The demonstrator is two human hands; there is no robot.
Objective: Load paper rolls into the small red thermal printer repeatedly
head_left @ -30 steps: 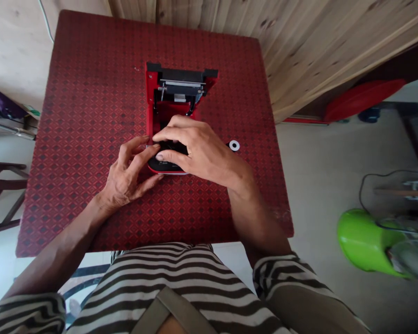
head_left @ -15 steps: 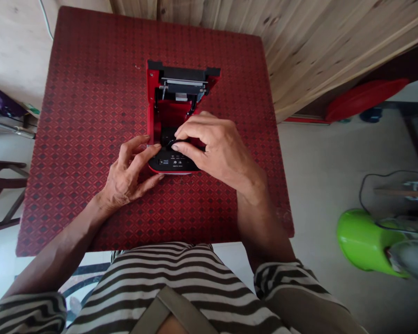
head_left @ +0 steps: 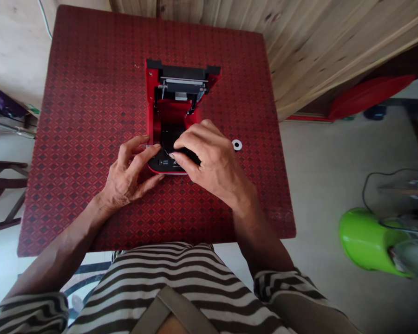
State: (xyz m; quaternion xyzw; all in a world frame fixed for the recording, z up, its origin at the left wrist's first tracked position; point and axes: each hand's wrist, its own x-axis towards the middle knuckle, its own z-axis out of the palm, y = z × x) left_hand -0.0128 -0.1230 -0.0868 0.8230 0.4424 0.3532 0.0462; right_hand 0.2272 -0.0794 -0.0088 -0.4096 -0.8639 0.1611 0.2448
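A red and black label printer (head_left: 153,121) stands on the table with its lid (head_left: 181,73) raised and the roller mechanism showing. My left hand (head_left: 125,174) grips its front left corner, fingers on the side and top edge, thumb at the front base. Over the black front panel (head_left: 163,163), my right hand (head_left: 212,157) pinches a thin black piece (head_left: 166,150) at the front of the open compartment. The exact kind of this piece is unclear, and my fingers hide part of it. A small white roll with a dark centre (head_left: 237,145) lies right of my right hand.
The printer rests on a red patterned table (head_left: 90,93). Wooden panelling (head_left: 230,16) runs behind the table. On the floor to the right are a green bucket (head_left: 362,239) and a dark cable (head_left: 364,190). A wooden chair (head_left: 3,190) stands at the left.
My right hand has shifted slightly left and down over the front panel, still pinching. The white roll at the right is now uncovered. My left hand has stayed in place.
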